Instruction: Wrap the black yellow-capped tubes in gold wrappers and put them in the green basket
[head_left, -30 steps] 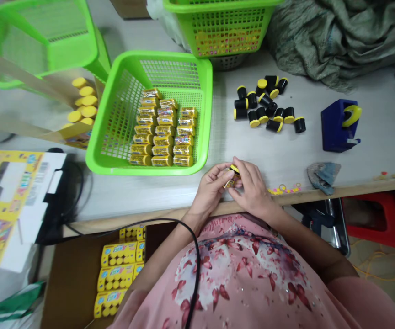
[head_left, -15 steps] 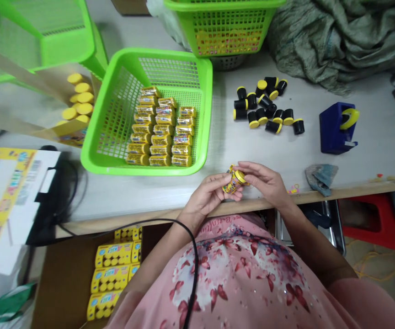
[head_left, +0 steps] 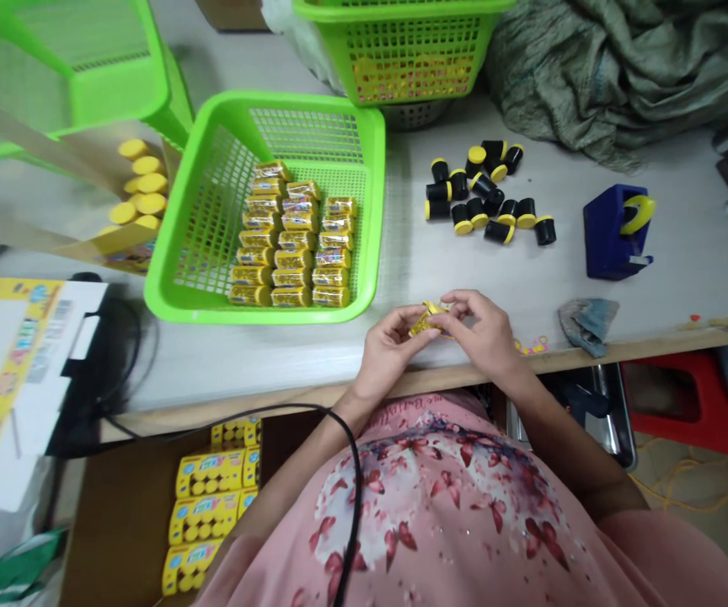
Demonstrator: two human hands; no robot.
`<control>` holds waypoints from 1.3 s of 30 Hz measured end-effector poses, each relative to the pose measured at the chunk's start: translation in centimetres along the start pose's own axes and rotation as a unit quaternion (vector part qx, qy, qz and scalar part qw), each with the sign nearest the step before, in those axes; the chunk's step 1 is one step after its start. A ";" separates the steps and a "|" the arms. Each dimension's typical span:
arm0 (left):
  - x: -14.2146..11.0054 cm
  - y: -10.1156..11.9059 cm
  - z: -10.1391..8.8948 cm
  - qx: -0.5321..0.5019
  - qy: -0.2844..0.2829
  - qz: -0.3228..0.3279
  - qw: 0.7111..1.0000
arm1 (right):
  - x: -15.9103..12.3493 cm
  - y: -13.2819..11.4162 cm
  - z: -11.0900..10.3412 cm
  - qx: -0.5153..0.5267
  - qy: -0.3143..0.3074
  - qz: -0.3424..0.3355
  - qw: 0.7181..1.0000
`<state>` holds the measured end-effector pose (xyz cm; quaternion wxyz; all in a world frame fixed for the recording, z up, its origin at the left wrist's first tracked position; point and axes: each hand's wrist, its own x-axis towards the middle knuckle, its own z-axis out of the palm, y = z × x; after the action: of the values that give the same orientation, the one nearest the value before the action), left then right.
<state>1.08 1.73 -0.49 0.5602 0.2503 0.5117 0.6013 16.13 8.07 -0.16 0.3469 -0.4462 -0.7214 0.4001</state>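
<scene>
Between both hands, near the table's front edge, is a small yellow labelled tube [head_left: 425, 319] with a yellow cap. My left hand [head_left: 391, 344] grips its left part, thumb along the near side. My right hand [head_left: 481, 332] pinches the cap end with thumb and fingers; part of the tube is hidden behind them. To the left, a green basket [head_left: 373, 244] holds rows of similar wrapped yellow tubes [head_left: 292, 257]. Beyond my hands lie several small black canisters [head_left: 499, 232] with yellow caps, scattered on the table.
A blue tape dispenser [head_left: 610, 233] and a crumpled cloth [head_left: 587, 324] are on the right. Another green basket [head_left: 414, 59] stands at the back beside a grey-green sack [head_left: 559, 76]. A black cable [head_left: 359, 472] crosses my left forearm. Packed yellow boxes [head_left: 203, 516] sit in a carton below.
My right hand has closed in on the cap end, and the tube has turned so that less of it shows. The whole view has shifted slightly.
</scene>
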 end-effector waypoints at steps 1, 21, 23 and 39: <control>0.0 -0.1 0.2 0.010 0.020 0.022 1.000 | 0.0 -0.1 0.1 -0.047 0.012 -0.031 0.998; -0.6 1.5 0.5 -0.160 -0.119 -0.185 0.962 | -2.2 -1.1 0.1 -0.069 -0.032 -0.246 0.966; -0.6 1.8 0.6 -0.146 -0.105 -0.182 0.967 | -2.2 -1.2 0.0 -0.074 -0.031 -0.253 0.964; -0.5 2.4 0.4 -0.077 -0.078 -0.125 0.986 | -1.9 -0.7 1.4 -0.052 -0.008 -0.212 0.976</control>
<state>0.56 1.72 1.90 0.6867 0.1867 0.4458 0.5429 15.41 5.78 -0.44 0.3939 -0.2974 -0.8222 0.2835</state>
